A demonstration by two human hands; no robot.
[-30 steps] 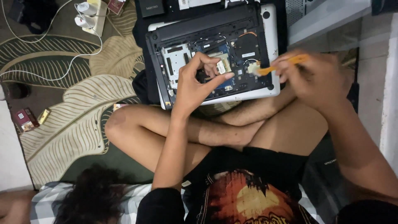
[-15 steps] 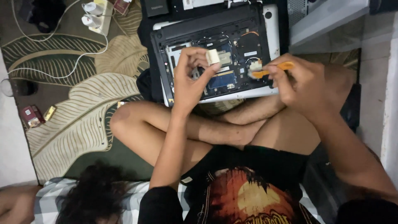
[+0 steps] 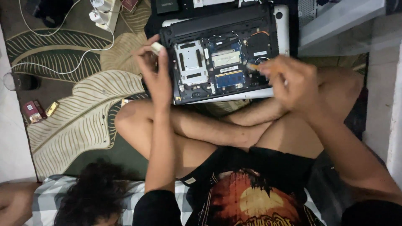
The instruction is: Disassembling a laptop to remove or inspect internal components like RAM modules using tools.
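An opened laptop [image 3: 222, 62] lies upside down across my crossed legs, its circuit boards and blue memory module exposed. My left hand [image 3: 153, 73] is at the laptop's left edge and pinches a small pale piece [image 3: 157, 47] between its fingertips. My right hand [image 3: 289, 79] grips a thin orange brush [image 3: 256, 67] whose tip rests over the laptop's right side, near the fan area.
A leaf-patterned rug [image 3: 75, 121] covers the floor on the left, with a white power strip [image 3: 104, 12], white cables [image 3: 50, 62], a small red box [image 3: 33, 111] and a dark cup [image 3: 19, 81]. Another person's dark curly hair [image 3: 92, 196] lies at the bottom left.
My left hand has moved left from over the laptop's middle to its left edge, carrying the small pale piece. My right hand with the brush has stayed over the right side.
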